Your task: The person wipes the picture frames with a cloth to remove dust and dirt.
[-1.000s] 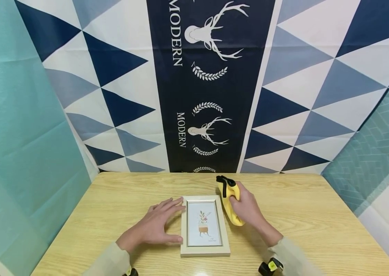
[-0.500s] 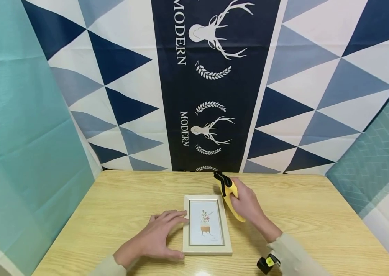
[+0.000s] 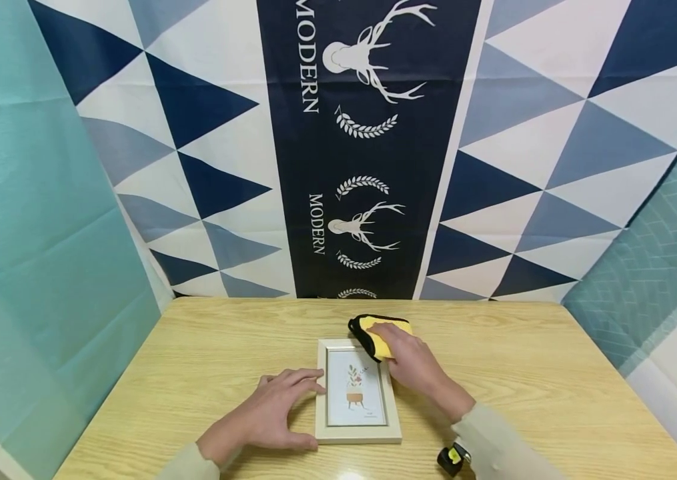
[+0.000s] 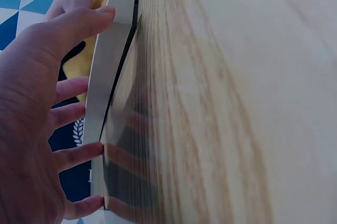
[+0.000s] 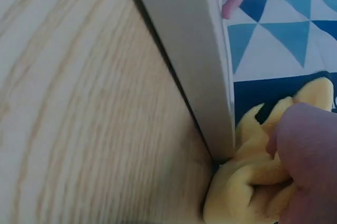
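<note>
A light-coloured picture frame (image 3: 358, 435) with a plant drawing lies flat on the wooden table. My left hand (image 3: 275, 410) is at its left side, fingers spread; fingertips touch the frame's edge and the thumb lies by the near left corner. The left wrist view shows this hand (image 4: 31, 108) along the frame's side (image 4: 108, 66). My right hand (image 3: 416, 363) grips a yellow cloth (image 3: 383, 335) with black edging over the frame's far right corner, covering it. In the right wrist view, the bunched cloth (image 5: 253, 176) meets the frame's end (image 5: 192, 50).
The wooden table (image 3: 512, 380) extends around the frame on both sides. Behind it hangs a patterned cloth (image 3: 362, 153) with triangles and deer heads. A teal sheet (image 3: 44, 233) hangs at the left. A black wrist device (image 3: 452, 459) sits by the right sleeve.
My right hand has moved the yellow cloth from beside the frame's right edge onto its far right corner. The left hand has slid slightly nearer along the left edge.
</note>
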The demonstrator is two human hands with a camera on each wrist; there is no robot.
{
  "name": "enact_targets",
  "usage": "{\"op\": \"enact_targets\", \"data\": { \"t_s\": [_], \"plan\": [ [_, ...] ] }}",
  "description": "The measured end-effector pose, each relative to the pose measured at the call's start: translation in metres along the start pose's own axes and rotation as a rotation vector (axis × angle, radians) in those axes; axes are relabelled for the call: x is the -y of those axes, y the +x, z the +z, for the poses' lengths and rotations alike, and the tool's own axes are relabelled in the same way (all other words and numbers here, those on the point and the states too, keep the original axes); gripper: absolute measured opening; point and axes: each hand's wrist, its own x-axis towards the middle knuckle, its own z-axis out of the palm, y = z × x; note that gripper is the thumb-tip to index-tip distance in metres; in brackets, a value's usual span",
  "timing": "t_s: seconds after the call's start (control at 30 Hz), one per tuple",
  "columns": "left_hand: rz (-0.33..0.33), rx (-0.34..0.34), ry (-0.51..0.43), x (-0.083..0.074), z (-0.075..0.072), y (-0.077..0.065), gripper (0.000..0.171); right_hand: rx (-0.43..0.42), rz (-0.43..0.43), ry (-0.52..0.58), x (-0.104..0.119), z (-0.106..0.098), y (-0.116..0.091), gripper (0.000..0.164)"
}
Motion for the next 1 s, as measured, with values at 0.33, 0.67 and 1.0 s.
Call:
{"op": "enact_targets", "data": {
  "t_s": [0.33, 0.67, 1.0],
  "plan": [
    [-0.008, 0.020, -0.028, 0.003, 0.005, 0.003, 0.071, 0.196, -0.025, -0.034, 0.001, 0.000, 0.002, 0.058],
    [-0.021, 0.033, -0.032, 0.003, 0.003, 0.002, 0.069, 0.209, -0.046, -0.048, 0.005, 0.000, 0.007, 0.054],
    [-0.009, 0.022, -0.026, 0.003, 0.005, 0.002, 0.071, 0.230, -0.028, -0.027, 0.019, 0.003, 0.013, 0.053]
  ]
}}
